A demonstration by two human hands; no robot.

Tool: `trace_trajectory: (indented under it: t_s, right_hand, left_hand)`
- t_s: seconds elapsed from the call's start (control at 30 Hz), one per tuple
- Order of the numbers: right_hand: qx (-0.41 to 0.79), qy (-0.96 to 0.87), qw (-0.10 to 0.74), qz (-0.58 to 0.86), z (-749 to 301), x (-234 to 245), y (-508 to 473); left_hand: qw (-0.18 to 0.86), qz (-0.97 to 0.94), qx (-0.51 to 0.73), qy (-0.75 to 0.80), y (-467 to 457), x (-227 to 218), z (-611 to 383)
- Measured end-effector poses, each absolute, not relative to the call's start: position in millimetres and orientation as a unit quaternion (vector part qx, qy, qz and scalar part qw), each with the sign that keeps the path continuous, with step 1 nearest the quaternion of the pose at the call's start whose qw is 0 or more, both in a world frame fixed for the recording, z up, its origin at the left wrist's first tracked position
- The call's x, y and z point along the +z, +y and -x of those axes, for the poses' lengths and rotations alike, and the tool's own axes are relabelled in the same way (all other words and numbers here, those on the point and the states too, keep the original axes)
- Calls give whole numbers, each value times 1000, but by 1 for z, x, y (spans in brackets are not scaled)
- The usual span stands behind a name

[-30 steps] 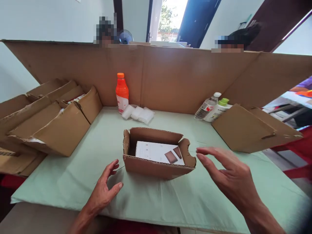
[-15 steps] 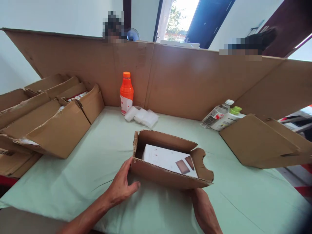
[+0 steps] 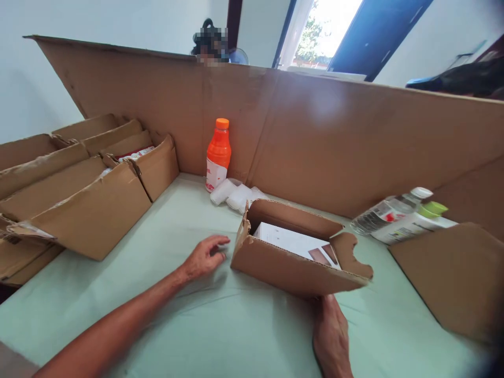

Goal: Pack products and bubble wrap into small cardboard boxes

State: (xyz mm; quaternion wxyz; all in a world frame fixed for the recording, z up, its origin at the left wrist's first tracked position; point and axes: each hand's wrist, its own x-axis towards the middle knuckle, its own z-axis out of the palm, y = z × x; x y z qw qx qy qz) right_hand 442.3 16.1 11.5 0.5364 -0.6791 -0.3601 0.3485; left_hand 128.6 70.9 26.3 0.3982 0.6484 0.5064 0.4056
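An open-topped cardboard box [image 3: 283, 268] sits tilted in front of me, with a white printed carton [image 3: 291, 242] inside it. My right hand [image 3: 331, 328] grips the box from below at its near right edge; its fingertips are hidden underneath. To the left of the box, my left hand [image 3: 208, 255] is held apart from it, empty, fingers loosely bent and thumb separate. Behind the box, partly covered by its far edge, lie several translucent white rolled packets [image 3: 238, 197]. An orange bottle [image 3: 219, 155] with a white label stands beside them.
Several cardboard bins [image 3: 90, 210] line the left side. On the right, a clear water bottle [image 3: 388, 212] and a white bottle with a green cap [image 3: 433, 211] lean near another cardboard box [image 3: 444, 283]. A tall cardboard panel [image 3: 334, 142] bounds the pale green tabletop [image 3: 244, 331]; a person is behind it.
My left hand has come off the box's left end and moved leftward. The box, with my right hand on it, has shifted slightly toward the packets. The camera view has turned left.
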Motion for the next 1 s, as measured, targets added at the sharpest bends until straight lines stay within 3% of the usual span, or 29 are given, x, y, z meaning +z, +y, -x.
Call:
trace_trajectory:
  t_s: [0.1, 0.23, 0.4, 0.67, 1.0]
  right_hand:
    - [312, -359, 517, 711, -450, -1, 14]
    - [304, -351, 525, 713, -461, -18, 17]
    - [284, -383, 499, 724, -467, -19, 17]
    - [322, -377, 509, 704, -472, -28, 15]
    - [334, -393, 514, 686, -465, -16, 17]
  left_hand:
    - [305, -637, 404, 581, 112, 35, -112]
    - [292, -602, 389, 634, 172, 40, -123]
    - [299, -539, 391, 684, 217, 39, -148]
    - [394, -474, 357, 702, 248, 28, -160]
    - [352, -476, 431, 681, 241, 39, -166]
